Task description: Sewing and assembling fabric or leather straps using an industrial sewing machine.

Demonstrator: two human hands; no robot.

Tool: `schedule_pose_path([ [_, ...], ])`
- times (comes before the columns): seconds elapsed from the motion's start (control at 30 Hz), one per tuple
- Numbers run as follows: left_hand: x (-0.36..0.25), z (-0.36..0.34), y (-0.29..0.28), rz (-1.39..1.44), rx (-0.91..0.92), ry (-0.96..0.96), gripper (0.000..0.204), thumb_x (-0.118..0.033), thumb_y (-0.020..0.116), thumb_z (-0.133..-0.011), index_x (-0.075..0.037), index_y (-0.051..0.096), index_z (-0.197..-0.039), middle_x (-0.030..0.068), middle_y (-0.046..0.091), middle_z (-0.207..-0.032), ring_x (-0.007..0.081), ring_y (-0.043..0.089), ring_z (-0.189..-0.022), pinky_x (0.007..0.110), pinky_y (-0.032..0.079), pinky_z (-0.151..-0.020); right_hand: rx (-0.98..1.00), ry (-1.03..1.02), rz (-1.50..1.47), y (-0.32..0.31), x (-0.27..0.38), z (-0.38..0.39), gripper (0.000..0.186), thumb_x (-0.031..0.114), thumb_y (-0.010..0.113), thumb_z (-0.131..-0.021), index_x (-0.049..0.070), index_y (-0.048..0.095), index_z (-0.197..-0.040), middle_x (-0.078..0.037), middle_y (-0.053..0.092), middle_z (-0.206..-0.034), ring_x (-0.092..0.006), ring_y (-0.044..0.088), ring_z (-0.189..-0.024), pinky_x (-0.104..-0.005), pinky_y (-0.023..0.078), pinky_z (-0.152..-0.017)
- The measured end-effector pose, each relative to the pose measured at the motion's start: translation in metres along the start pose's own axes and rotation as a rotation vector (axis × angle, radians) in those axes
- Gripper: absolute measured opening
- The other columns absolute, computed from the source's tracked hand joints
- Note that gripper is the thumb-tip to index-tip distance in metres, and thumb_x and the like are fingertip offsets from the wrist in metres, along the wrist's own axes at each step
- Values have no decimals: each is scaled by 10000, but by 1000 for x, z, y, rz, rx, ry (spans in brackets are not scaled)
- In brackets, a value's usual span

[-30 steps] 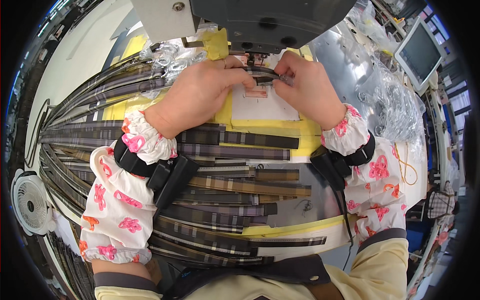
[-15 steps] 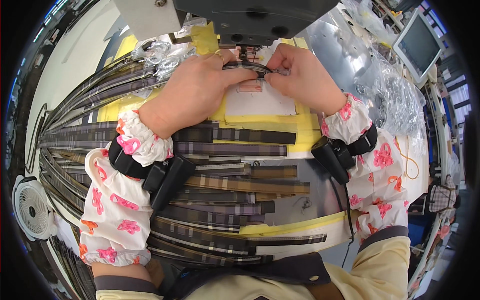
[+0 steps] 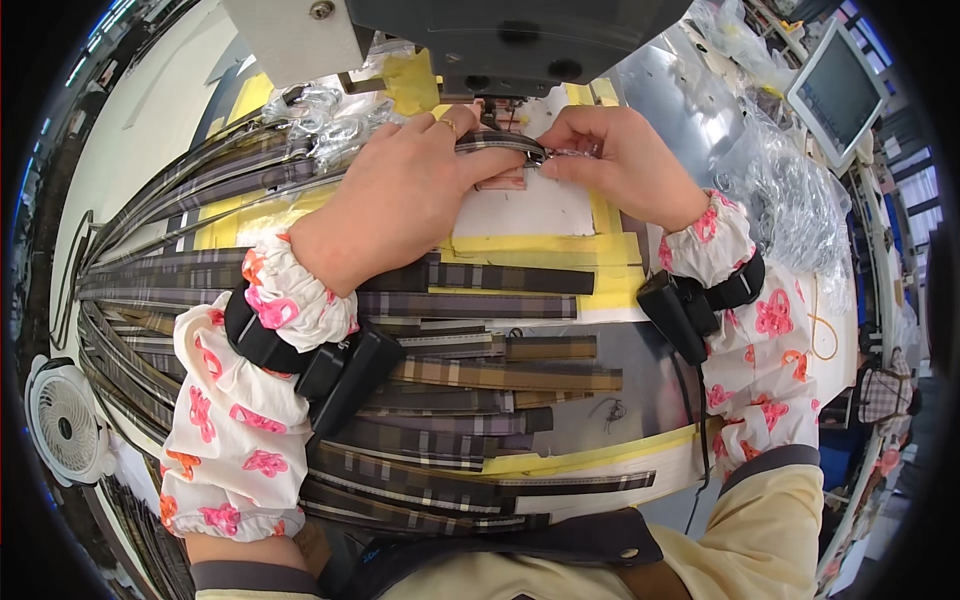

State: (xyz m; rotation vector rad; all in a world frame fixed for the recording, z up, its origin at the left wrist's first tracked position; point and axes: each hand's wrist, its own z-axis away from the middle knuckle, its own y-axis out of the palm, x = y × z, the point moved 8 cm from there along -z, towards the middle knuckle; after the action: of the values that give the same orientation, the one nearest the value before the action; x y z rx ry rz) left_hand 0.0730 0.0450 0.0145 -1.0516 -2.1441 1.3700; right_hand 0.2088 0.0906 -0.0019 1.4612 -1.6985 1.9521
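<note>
Beneath the dark head of a sewing machine (image 3: pixel 500 60), a plaid strap (image 3: pixel 485 142) runs between my two hands, bowed slightly upward. My left hand (image 3: pixel 395 195) holds it from the left, its index finger stretched along the near side. At the strap's right end, my right hand (image 3: pixel 635 165) pinches the strap around a small shiny piece (image 3: pixel 536 158) that looks like metal hardware. A bit of clear wrap seems to show by the right fingertips. The fingers partly hide the strap's end, and the needle area lies just behind it.
Many plaid straps (image 3: pixel 480 278) lie fanned across the table to the left and in front of me. Clear plastic bags (image 3: pixel 790 215) are heaped at right, below a tablet-like screen (image 3: pixel 838 92). A white fan (image 3: pixel 68 415) stands at far left. Yellow tape (image 3: pixel 560 246) edges the work plate.
Both hands have shifted a little to the right with the strap, its end now farther from the needle area. The shiny piece at the strap's end shows more plainly.
</note>
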Motion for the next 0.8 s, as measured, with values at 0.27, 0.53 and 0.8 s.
schedule_pose_path([
  [0.27, 9, -1, 8, 388, -29, 2, 271, -108, 597, -852, -180, 651, -1107, 151, 579, -989, 332, 571, -820, 401, 473, -711, -10, -358, 402, 0, 20, 11, 190, 55, 638, -828, -10, 656, -1006, -119, 597, -849, -268, 576, -752, -320, 466, -681],
  [0.53, 12, -5, 7, 153, 83, -106, 347, -25, 545, -849, -200, 671, -1120, 91, 516, -735, 264, 541, -662, 359, 445, -608, -14, -360, 384, 4, 17, 14, 258, -14, 602, -831, 21, 663, -1078, -123, 578, -869, -283, 562, -748, -349, 451, -678],
  [0.8, 22, -5, 11, 185, 146, -50, 344, -45, 527, -850, -206, 670, -1118, 98, 507, -740, 267, 535, -658, 357, 443, -605, -27, -358, 352, 3, 17, 14, 265, -13, 583, -828, 24, 663, -1078, -116, 568, -865, -287, 545, -759, -346, 446, -691],
])
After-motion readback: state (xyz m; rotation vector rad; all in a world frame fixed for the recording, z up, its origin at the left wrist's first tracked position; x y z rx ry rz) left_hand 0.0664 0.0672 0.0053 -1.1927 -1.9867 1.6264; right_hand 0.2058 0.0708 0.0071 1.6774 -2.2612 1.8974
